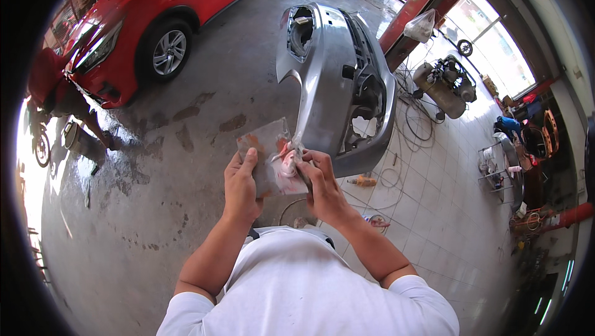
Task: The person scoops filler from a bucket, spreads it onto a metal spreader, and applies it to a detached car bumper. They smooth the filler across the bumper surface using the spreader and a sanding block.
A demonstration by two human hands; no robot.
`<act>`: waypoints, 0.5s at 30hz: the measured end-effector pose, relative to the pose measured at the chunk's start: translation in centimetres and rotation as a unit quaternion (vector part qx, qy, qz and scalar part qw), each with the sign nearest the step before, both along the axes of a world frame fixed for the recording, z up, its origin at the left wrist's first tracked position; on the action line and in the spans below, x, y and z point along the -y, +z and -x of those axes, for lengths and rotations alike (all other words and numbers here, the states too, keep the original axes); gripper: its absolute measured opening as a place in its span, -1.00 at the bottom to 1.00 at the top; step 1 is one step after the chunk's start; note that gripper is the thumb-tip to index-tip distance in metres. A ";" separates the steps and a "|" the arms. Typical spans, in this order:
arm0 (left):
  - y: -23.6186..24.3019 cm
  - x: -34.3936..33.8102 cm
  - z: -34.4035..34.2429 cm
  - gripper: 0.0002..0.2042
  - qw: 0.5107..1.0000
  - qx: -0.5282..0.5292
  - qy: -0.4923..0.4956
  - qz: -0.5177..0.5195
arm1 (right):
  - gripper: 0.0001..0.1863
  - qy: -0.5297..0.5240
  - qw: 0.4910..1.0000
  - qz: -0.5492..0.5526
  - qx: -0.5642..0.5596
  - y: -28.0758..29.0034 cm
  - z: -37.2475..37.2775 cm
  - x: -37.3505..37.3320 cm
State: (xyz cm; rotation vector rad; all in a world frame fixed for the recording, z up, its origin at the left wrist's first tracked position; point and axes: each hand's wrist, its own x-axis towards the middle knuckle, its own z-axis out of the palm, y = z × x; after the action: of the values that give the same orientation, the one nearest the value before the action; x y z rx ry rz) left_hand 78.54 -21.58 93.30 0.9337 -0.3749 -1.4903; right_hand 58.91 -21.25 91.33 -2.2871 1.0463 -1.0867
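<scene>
My left hand (242, 182) grips a flat grey mixing board (263, 172) by its left edge, thumb on top. Pink and white body filler (287, 163) lies smeared over the board's right part, and orange-brown stains mark its upper area. At the board's right side my right hand (325, 184) is closed round a thin spreader (305, 178), whose tip meets the filler. Much of the spreader is hidden by the fingers. Just beyond my hands stands a grey car bumper (328, 82), with dark openings along its right side.
A red car (155, 13) is parked at the far left, with a person (71, 97) bent near its front. An air compressor (446, 85) stands at the right, its hoses (416, 126) looped on the tiles. An orange tool (362, 181) lies by the bumper. A red post (427, 7) rises behind.
</scene>
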 end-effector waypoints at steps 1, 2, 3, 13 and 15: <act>-0.4 -0.5 0.0 -0.76 1.000 0.003 -0.004 -0.008 | -0.17 -0.045 0.995 -0.010 -0.093 -0.4 1.2 0.9; -0.8 -1.0 0.2 -0.76 1.000 0.006 -0.002 -0.014 | -0.21 -0.060 0.958 0.044 -0.277 -0.7 2.6 1.7; -1.3 -1.3 0.1 -0.76 1.000 0.010 -0.005 -0.024 | -0.22 -0.066 0.973 -0.025 -0.220 -0.9 3.3 1.7; -2.3 -1.0 2.1 -0.75 0.984 0.067 0.127 0.103 | -0.32 0.024 0.991 -0.127 0.038 -3.9 1.9 -2.0; -2.0 -0.6 1.9 -0.75 0.982 0.087 0.119 0.119 | -0.29 -0.009 0.986 -0.124 -0.114 -4.4 2.7 -1.9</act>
State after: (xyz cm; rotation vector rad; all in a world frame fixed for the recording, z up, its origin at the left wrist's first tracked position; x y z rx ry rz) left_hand 76.64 -21.01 91.25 0.8862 -0.5361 -1.1218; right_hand 56.25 -19.34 86.90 -2.2365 1.2174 -0.6661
